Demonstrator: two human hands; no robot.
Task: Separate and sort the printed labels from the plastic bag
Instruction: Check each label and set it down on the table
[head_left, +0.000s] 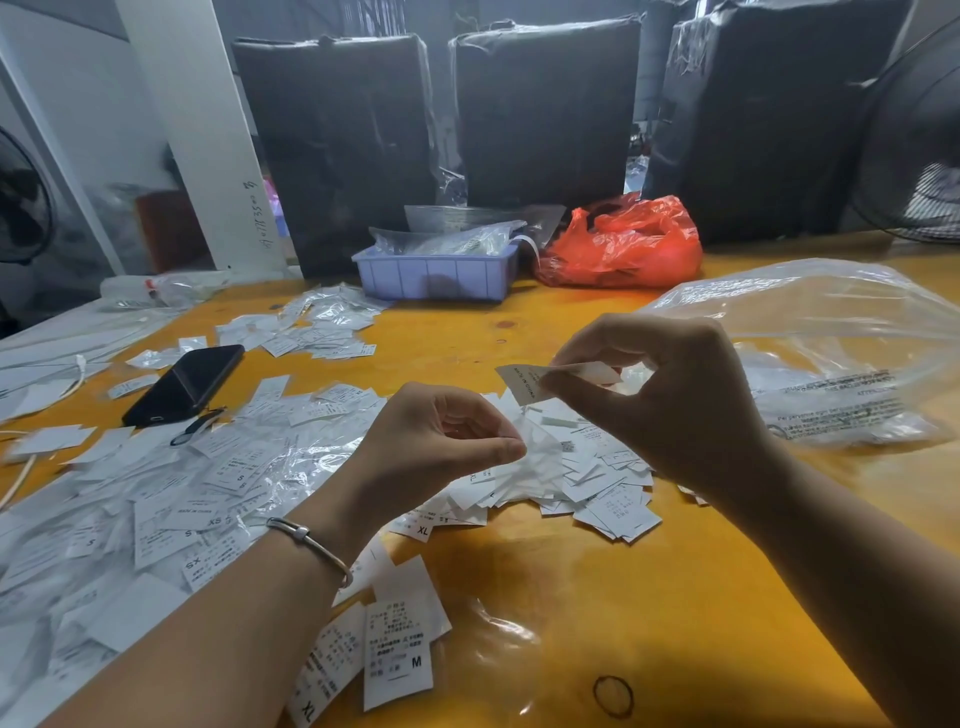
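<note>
My right hand (670, 395) pinches a white printed label (524, 382) between thumb and fingers, held above the middle heap of labels (587, 483). My left hand (441, 441), a metal bangle on its wrist, hovers beside that heap with fingertips pinched together; a blurred white scrap sits at its tips, and I cannot tell whether it is held. A large clear plastic bag (831, 353) lies at the right on the yellow table (597, 597). A wider spread of labels and crumpled clear film (156, 509) covers the left. Two labels marked M (397, 654) and XL lie near the front.
A black phone (184, 384) lies on the left. At the back stand a blue tray (436, 275) with clear bags, a red plastic bag (623, 244) and black wrapped bundles (545, 109). A rubber band (613, 696) lies front right. Fans stand at both sides.
</note>
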